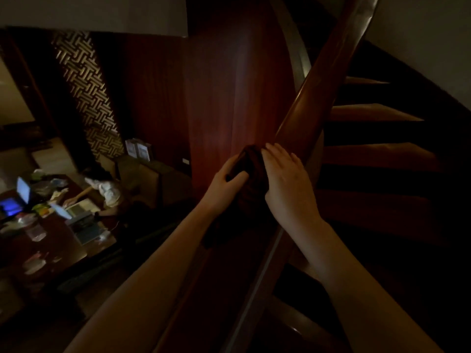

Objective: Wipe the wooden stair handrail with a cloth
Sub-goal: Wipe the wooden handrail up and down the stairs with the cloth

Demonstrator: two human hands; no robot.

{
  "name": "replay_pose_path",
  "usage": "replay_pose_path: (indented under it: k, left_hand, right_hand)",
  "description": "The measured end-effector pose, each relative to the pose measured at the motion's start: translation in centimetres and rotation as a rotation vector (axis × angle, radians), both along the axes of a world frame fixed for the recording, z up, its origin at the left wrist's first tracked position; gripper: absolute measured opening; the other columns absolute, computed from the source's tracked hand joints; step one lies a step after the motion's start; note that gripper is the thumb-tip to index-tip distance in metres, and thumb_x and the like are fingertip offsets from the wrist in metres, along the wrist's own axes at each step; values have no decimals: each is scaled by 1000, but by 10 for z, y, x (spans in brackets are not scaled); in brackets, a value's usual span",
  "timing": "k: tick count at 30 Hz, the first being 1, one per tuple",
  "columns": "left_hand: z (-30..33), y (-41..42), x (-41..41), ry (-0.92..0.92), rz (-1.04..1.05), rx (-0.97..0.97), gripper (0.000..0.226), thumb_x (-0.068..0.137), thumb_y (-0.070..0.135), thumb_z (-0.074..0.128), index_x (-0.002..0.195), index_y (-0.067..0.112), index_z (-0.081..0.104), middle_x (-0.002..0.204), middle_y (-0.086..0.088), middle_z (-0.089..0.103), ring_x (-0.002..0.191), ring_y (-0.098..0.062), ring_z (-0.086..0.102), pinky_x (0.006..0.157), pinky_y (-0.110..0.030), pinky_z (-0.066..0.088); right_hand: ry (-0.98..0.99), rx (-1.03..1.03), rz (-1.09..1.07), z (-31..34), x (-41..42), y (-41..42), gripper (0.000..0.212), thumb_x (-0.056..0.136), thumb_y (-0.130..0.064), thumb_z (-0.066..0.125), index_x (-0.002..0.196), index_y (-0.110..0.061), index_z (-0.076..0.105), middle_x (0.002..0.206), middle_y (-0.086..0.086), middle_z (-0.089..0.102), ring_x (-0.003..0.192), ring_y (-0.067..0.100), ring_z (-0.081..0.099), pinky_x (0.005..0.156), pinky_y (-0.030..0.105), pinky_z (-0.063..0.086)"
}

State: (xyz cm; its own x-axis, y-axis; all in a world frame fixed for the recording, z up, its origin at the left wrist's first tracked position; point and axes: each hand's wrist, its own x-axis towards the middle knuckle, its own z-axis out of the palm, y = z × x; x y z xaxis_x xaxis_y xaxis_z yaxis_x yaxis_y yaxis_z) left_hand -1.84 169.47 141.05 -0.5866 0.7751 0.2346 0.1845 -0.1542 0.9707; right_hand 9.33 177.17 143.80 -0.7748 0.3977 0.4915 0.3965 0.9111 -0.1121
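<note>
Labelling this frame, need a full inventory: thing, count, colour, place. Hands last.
cloth: 1, dark, draped over the handrail between both hands
handrail: 1, reddish-brown wood, runs diagonally from top right to bottom centre
stair treads: several, brown, right of the handrail, dim
wood panel: 1, red-brown, centre, behind the handrail
lattice panel: 1, gold and black, upper left
table: 1, dark wood, lower left, cluttered
laptops: at least 2, lit screens, on the table
seated person: 1, light top, at the table below
left hand: grips the cloth
right hand: fingers straight, lying on the cloth and handrail
</note>
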Motion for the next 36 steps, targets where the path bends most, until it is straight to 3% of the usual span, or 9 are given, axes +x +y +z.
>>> replay_pose_path:
  k: [3, 7, 12, 17, 19, 23, 28, 33, 36]
  left_hand:
    - [-40, -54, 17, -46, 42, -50, 33, 95, 13, 48, 118, 36, 43, 112, 18, 54, 99, 8, 56, 81, -11, 49]
    - [-82, -129, 49, -165, 147, -136, 28, 91, 24, 51, 118, 32, 48, 110, 12, 60, 103, 0, 60, 73, -11, 49]
    - [-82, -142, 65, -143, 250, -208, 17, 96, 29, 45, 110, 33, 52, 101, 15, 61, 86, 5, 61, 78, -16, 51]
    - [-56, -92, 42, -68, 266, -253, 56, 84, 50, 51, 128, 16, 52, 112, -5, 65, 100, -18, 63, 90, -40, 52]
    - [-61, -100, 45, -70, 286, -294, 62, 77, 57, 49, 125, 18, 55, 109, -3, 66, 98, -19, 64, 89, -39, 52]
    - [-106, -162, 65, -124, 342, -333, 23, 92, 44, 44, 105, 29, 57, 92, 3, 63, 88, -17, 62, 81, -34, 50]
    - [-199, -299, 112, -175, 594, -518, 18, 99, 28, 42, 106, 27, 58, 96, -4, 67, 88, -21, 64, 84, -43, 51]
    - [-244, -386, 151, -278, 794, -663, 18, 94, 39, 43, 100, 31, 59, 85, 5, 64, 90, -27, 63, 76, -37, 49]
    - [-248, -387, 157, -243, 863, -701, 39, 88, 53, 39, 111, 30, 61, 92, 1, 67, 87, -22, 64, 79, -42, 52]
  right_hand:
    - [-150, 41, 188, -23, 11, -48, 59, 86, -13, 23, 144, -10, 34, 151, 5, 34, 142, 17, 25, 116, 40, 13]
    - [-377, -1, 330, -44, 18, -93, 49, 92, -17, 47, 140, -19, 40, 145, -7, 42, 137, 5, 30, 117, 36, -1]
    - [-390, 4, 345, -40, 11, -100, 30, 90, -16, 45, 113, -20, 63, 113, -5, 64, 113, 10, 54, 116, 36, 3]
    - [-382, 88, 210, -11, 5, -64, 35, 91, -11, 38, 116, -20, 61, 115, -1, 64, 112, 17, 56, 117, 40, 7]
    - [-430, 126, 206, -14, 4, -67, 35, 91, -12, 39, 116, -19, 61, 115, 0, 64, 113, 18, 55, 116, 41, 7]
    - [-576, 139, 301, -48, 1, -124, 26, 90, -14, 38, 94, -18, 64, 95, 1, 65, 101, 20, 59, 114, 43, 12]
    - [-836, 88, 617, -124, 14, -252, 25, 96, -16, 35, 76, -18, 48, 99, 4, 64, 101, 22, 58, 111, 43, 21]
    - [-911, 149, 821, -182, 32, -339, 27, 97, -16, 36, 102, -13, 63, 106, 6, 65, 104, 25, 58, 109, 42, 23]
    - [-881, 146, 832, -184, 33, -341, 27, 96, -15, 38, 106, -13, 62, 105, 6, 64, 105, 25, 57, 110, 42, 20]
